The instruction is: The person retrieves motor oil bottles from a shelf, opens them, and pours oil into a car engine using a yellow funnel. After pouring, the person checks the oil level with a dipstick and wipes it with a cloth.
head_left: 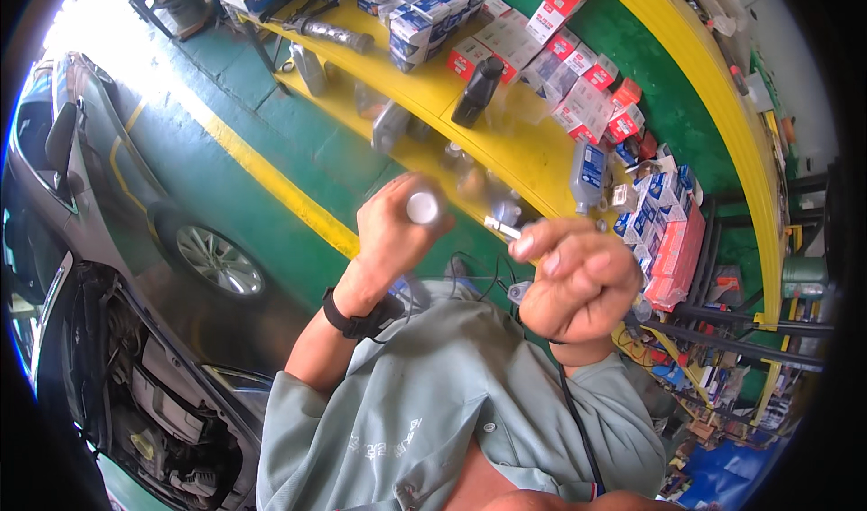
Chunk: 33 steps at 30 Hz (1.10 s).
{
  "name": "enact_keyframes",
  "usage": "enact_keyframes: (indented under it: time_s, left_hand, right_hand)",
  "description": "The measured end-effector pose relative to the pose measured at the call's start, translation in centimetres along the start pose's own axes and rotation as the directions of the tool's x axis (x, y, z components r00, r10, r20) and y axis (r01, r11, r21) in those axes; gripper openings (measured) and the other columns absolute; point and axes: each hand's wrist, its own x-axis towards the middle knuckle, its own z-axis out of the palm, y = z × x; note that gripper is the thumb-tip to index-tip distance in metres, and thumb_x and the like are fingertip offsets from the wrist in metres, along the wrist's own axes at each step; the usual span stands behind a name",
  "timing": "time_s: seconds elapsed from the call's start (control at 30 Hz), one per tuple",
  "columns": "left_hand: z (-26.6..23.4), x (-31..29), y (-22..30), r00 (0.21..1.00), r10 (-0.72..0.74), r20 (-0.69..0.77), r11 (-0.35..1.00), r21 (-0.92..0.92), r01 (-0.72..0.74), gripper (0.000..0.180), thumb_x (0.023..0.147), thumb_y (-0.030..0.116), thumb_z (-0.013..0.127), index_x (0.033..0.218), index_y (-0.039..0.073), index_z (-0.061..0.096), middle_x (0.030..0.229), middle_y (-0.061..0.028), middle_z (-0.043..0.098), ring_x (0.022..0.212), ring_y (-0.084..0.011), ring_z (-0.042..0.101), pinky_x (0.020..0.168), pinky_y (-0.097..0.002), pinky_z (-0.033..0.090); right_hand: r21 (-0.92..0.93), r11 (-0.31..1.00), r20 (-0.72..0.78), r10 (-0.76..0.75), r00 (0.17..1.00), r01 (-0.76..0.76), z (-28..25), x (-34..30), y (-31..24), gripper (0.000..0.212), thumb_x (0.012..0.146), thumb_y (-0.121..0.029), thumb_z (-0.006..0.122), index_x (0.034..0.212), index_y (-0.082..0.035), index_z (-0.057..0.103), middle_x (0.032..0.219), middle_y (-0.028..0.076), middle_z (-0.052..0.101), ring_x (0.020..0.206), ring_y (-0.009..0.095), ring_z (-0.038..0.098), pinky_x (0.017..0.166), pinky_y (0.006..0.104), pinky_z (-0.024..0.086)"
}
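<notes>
My left hand (390, 229), with a black watch on its wrist, is closed around a cylinder with a round white end (423, 208). That end faces up toward me, and the fingers hide the rest of it. To the right, my right hand (582, 281) is raised with its fingers curled. Thumb and fingertips pinch a slim white stick-like piece (502, 228), which points left toward the other hand. It is too small to name. The two hands are apart, in front of a yellow shelf (433, 91).
The shelf bears blue-white boxes (424, 28), red-white boxes (582, 96), a black bottle (479, 91) and a grey bottle (588, 177). A dark car (135, 186) with its engine bay exposed stands at left. A yellow line (271, 181) crosses the green floor. Black cables hang near my waist.
</notes>
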Motion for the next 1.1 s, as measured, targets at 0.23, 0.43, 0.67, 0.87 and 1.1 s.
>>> enact_keyframes:
  time_s: [0.23,0.43,0.67,0.87,1.1]
  left_hand:
    - [0.8,1.3,1.0,0.999,-0.015,-0.046,0.997,-0.080,0.011,0.034,0.073,0.014,0.086,0.103,0.004,0.073,0.106,-0.0169,0.074,0.105,-0.0346,0.072,0.091,-0.0398,0.057]
    - [1.1,0.3,0.1,0.994,0.091,-0.057,0.993,-0.066,-0.095,0.030,0.070,0.017,0.088,0.093,0.008,0.070,0.094,-0.0107,0.071,0.090,-0.0328,0.069,0.080,-0.0406,0.055]
    - [0.3,0.2,0.7,0.998,0.067,0.020,0.996,0.056,-0.068,0.032,0.063,0.009,0.089,0.089,0.007,0.071,0.106,-0.0106,0.076,0.110,-0.0308,0.071,0.097,-0.0404,0.056]
    - [0.3,0.1,0.2,0.993,0.101,0.053,0.995,0.007,-0.102,0.032,0.063,0.007,0.087,0.091,0.008,0.072,0.106,-0.0103,0.076,0.112,-0.0314,0.070,0.096,-0.0414,0.056]
    - [0.0,-0.3,-0.1,0.992,0.073,0.099,0.997,-0.002,-0.073,0.036,0.061,0.007,0.088,0.093,0.007,0.072,0.106,-0.0114,0.076,0.112,-0.0336,0.070,0.095,-0.0412,0.057]
  right_hand:
    - [-0.311,0.933,0.011,0.193,0.981,-0.180,3.2,-2.0,5.3,0.009,0.104,-0.001,0.053,0.111,0.002,0.058,0.095,0.015,0.068,0.078,0.024,0.067,0.073,0.0343,0.056]
    - [0.248,0.857,-0.119,0.490,0.864,-0.452,3.8,-4.2,5.0,0.012,0.109,-0.007,0.047,0.116,0.001,0.051,0.103,0.013,0.068,0.094,0.020,0.069,0.083,0.0315,0.057]
    - [-0.202,0.593,0.163,0.805,0.570,-0.779,0.4,-2.7,3.0,0.025,0.108,-0.026,0.055,0.112,-0.001,0.060,0.077,0.006,0.069,0.068,0.010,0.061,0.065,0.0271,0.051]
    - [-0.092,0.471,0.368,0.835,0.410,-0.877,-0.5,-3.0,4.9,0.045,0.107,-0.036,0.057,0.079,-0.001,0.063,0.065,0.010,0.061,0.059,0.016,0.053,0.057,0.0328,0.045]
    - [-0.115,0.668,0.271,0.733,0.624,-0.735,1.0,-3.8,3.9,0.048,0.109,-0.036,0.054,0.074,-0.003,0.060,0.062,0.003,0.053,0.058,0.010,0.047,0.053,0.0300,0.041]
